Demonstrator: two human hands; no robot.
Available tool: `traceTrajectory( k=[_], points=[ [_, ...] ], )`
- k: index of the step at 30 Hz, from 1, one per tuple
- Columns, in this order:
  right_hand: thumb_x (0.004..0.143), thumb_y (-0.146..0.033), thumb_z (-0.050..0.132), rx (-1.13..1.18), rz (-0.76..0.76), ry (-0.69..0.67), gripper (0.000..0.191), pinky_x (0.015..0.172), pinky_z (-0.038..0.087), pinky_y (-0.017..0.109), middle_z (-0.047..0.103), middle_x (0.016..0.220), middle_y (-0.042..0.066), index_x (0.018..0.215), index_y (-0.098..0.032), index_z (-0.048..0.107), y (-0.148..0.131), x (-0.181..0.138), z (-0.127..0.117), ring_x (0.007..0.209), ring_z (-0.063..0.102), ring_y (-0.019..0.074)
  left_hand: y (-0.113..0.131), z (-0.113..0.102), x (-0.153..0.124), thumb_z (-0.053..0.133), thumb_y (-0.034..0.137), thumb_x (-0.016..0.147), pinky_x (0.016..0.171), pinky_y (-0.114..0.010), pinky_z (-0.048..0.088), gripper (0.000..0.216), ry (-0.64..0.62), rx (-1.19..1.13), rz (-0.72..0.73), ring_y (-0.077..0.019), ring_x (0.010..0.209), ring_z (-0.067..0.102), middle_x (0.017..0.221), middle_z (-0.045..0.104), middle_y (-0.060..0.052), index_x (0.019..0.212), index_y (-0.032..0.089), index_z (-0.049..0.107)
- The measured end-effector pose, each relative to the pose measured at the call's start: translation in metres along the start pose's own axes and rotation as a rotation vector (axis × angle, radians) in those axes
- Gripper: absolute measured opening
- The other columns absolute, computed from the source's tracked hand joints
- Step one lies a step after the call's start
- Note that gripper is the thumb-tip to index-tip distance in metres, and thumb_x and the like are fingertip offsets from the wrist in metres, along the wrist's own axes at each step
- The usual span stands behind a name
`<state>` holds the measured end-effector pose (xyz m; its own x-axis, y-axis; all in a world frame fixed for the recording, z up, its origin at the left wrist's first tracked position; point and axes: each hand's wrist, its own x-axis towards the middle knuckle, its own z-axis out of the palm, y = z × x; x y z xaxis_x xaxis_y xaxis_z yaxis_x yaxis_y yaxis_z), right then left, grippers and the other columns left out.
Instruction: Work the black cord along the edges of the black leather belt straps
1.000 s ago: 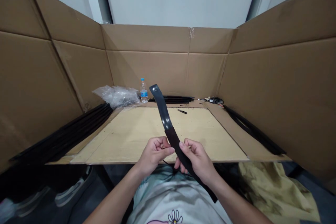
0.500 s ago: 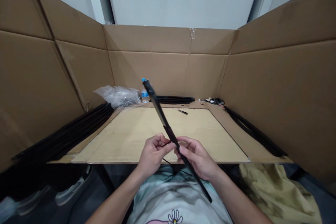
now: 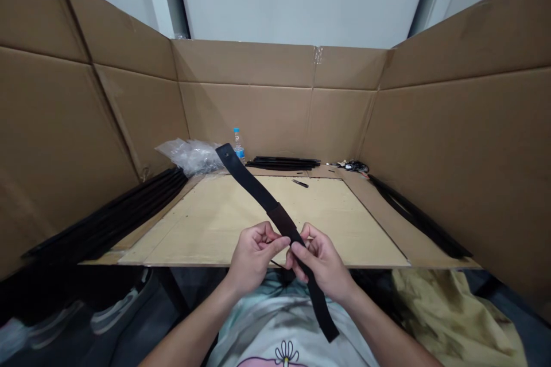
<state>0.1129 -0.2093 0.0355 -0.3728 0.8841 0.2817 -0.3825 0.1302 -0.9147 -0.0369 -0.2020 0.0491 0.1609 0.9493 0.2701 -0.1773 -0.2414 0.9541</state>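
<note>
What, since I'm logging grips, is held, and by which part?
A long flat black strip, pinched near its middle between the left hand and the right hand.

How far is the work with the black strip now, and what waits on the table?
In hand: the left hand and right hand pinch one black strip at its middle. Done or waiting, I cannot tell which: the left pile, back pile and right pile of similar strips.

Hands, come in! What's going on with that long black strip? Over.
Left hand and right hand both pinching long flat black strip at its middle. Strip slanting up-left above tan cardboard tabletop. Nothing blocking it.
</note>
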Motion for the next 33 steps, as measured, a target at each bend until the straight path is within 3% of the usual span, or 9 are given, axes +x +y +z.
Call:
traceTrajectory(
  k=[5,9,11,16,19,23,26,30,33],
  points=[
    [0.084,-0.042,0.063,0.071,-0.029,0.029,0.03,0.05,0.04,0.02,0.068,0.071,0.004,0.077,-0.018,0.047,0.002,0.001,-0.004,0.053,0.054,0.0084,-0.001,-0.001,0.002,0.074,0.041,0.068,0.042,-0.017,0.029,0.039,0.047,-0.016,0.059,-0.0045,0.042,0.038,0.047,0.046,0.006,0.058,0.016,0.046],
    [0.076,-0.034,0.074,-0.028,-0.042,-0.03,0.034,0.054,0.042,0.02,0.065,0.076,0.001,0.1,-0.016,0.06,0.002,0.003,-0.008,0.059,0.054,0.0078,-0.001,-0.002,0.004,0.085,0.031,0.051,0.046,-0.018,0.037,0.036,0.038,-0.057,0.007,-0.0071,0.049,0.048,0.058,0.057,0.003,0.063,0.014,0.055],
    [0.074,-0.033,0.076,-0.084,-0.003,-0.075,0.03,0.051,0.043,0.019,0.062,0.072,-0.001,0.093,-0.015,0.063,0.0,0.003,-0.008,0.055,0.053,0.0068,0.001,-0.003,0.004,0.086,0.025,0.046,0.048,-0.018,0.04,0.036,0.005,-0.068,-0.032,-0.0083,0.051,0.051,0.062,0.061,0.001,0.066,0.013,0.059],
    [0.062,-0.032,0.083,-0.08,0.113,-0.081,0.04,0.041,0.049,0.022,0.064,0.063,-0.003,0.074,-0.018,0.047,-0.006,-0.002,-0.007,0.045,0.059,0.0108,0.007,-0.005,0.003,0.083,0.023,0.051,0.052,-0.02,0.045,0.029,-0.127,-0.085,-0.091,-0.0112,0.055,0.056,0.062,0.063,0.0,0.064,0.012,0.06],
    [0.067,-0.032,0.08,-0.086,0.097,-0.067,0.044,0.039,0.044,0.018,0.068,0.06,-0.001,0.073,-0.021,0.037,-0.008,-0.004,-0.006,0.042,0.058,0.0098,0.008,-0.006,0.004,0.081,0.027,0.054,0.048,-0.022,0.045,0.03,-0.167,-0.089,-0.102,-0.0116,0.05,0.055,0.059,0.062,0.0,0.059,0.014,0.054],
    [0.082,-0.038,0.067,-0.053,0.009,-0.056,0.031,0.05,0.046,0.019,0.071,0.076,0.005,0.076,-0.019,0.044,-0.009,-0.004,-0.004,0.055,0.06,0.0088,0.006,-0.007,0.006,0.079,0.032,0.06,0.045,-0.02,0.04,0.036,-0.045,-0.04,-0.01,-0.0088,0.043,0.049,0.049,0.054,0.004,0.055,0.016,0.047],
    [0.083,-0.036,0.067,0.042,0.003,-0.04,0.023,0.058,0.048,0.021,0.07,0.081,0.005,0.088,-0.018,0.052,-0.006,-0.001,-0.004,0.064,0.062,0.0102,0.002,-0.007,0.007,0.077,0.034,0.063,0.043,-0.018,0.034,0.038,0.072,-0.011,0.043,-0.0065,0.042,0.044,0.046,0.05,0.006,0.054,0.016,0.045],
    [0.075,-0.028,0.076,0.086,0.032,0.001,0.052,0.056,0.048,0.02,0.066,0.081,0.0,0.119,-0.022,0.051,0.003,0.003,-0.007,0.063,0.059,0.0088,-0.003,-0.004,0.007,0.083,0.032,0.055,0.042,-0.017,0.032,0.037,0.05,-0.017,-0.015,-0.0062,0.042,0.043,0.05,0.051,0.006,0.062,0.016,0.05],
    [0.072,-0.026,0.078,0.011,0.006,-0.028,0.039,0.055,0.05,0.02,0.065,0.078,0.0,0.106,-0.017,0.061,0.007,0.004,-0.008,0.06,0.057,0.0078,-0.002,-0.003,0.006,0.086,0.025,0.047,0.042,-0.017,0.031,0.036,0.074,0.0,-0.028,-0.0054,0.044,0.041,0.051,0.05,0.006,0.062,0.014,0.055]
  ],
)
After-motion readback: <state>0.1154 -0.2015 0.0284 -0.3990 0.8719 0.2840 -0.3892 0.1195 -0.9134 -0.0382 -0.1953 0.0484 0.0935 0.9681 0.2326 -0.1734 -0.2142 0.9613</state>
